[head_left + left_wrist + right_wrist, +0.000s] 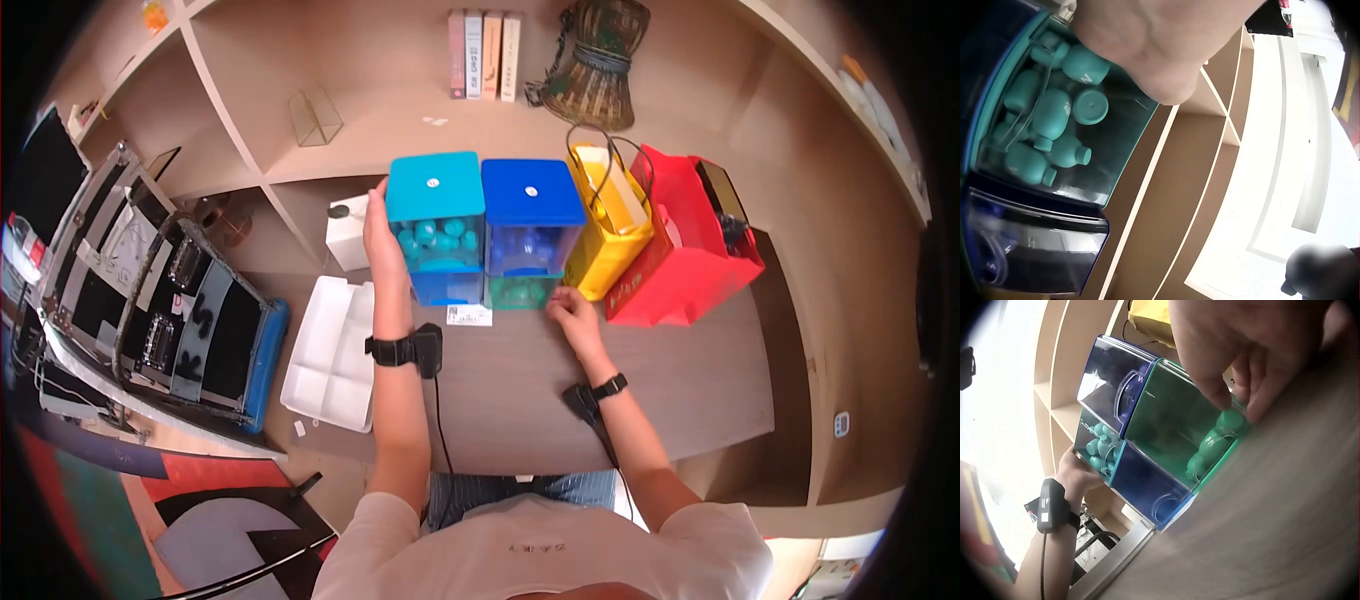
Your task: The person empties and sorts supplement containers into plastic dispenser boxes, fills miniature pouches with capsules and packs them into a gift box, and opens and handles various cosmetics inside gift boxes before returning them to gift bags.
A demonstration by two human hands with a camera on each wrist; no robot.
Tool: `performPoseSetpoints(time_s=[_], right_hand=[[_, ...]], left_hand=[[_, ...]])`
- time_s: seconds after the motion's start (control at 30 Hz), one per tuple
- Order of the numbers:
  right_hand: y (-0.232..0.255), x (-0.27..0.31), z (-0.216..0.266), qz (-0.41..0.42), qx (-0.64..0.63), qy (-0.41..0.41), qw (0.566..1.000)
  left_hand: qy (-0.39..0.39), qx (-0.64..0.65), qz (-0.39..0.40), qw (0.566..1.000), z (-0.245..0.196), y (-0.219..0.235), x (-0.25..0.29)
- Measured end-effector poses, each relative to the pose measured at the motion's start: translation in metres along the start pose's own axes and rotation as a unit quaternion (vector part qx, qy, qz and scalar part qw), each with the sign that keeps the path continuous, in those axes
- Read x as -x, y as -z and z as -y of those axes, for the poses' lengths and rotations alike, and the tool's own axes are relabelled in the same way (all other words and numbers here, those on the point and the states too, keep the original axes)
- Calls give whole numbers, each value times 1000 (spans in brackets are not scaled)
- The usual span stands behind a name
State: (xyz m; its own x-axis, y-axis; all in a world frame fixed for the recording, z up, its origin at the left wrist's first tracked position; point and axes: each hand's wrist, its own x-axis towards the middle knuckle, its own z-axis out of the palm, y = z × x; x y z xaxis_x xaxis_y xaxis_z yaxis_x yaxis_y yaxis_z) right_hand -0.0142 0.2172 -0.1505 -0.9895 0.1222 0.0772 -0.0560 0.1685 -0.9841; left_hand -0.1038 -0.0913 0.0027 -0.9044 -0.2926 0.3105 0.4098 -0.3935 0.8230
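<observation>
Turquoise-lidded bin (436,225), holding turquoise bottles (1051,117), sits upper left in a block of four, above a blue bin (447,288) and left of a blue-lidded bin (531,212); the left hand (383,240) lies along its left side, fingers extended rather than wrapped round it. At the block's lower right, bent fingers of the right hand (576,317) are at the near right corner of the green bin (518,292), low by the table (510,400); whether they pinch it cannot be told. A yellow bag (598,255) stands just right of the block.
</observation>
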Motion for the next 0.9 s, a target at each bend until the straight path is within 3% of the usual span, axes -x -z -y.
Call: performPoseSetpoints(time_s=[0.13, 0.23, 0.33, 0.4, 0.47, 0.6, 0.9], right_hand=[[0, -2, -1, 2, -36, -45, 998], [7, 2, 10, 51, -21, -35, 998], [15, 7, 23, 109, -7, -32, 993], [15, 13, 29, 120, -9, -36, 992], [17, 13, 31, 127, -2, -43, 991], [19, 13, 30, 140, -25, -60, 988], [19, 13, 28, 149, -9, -31, 988]], left_hand=[[10, -42, 34, 998, -10, 7, -1], [-28, -66, 91, 993, -15, 18, -4], [-4, -81, 87, 993, -19, 27, -7], [7, -67, 89, 994, -10, 30, -11], [10, -3, 139, 990, -1, 26, -11], [32, 60, 119, 991, 12, 19, -6], [-51, -2, 167, 985, 6, 21, -3]])
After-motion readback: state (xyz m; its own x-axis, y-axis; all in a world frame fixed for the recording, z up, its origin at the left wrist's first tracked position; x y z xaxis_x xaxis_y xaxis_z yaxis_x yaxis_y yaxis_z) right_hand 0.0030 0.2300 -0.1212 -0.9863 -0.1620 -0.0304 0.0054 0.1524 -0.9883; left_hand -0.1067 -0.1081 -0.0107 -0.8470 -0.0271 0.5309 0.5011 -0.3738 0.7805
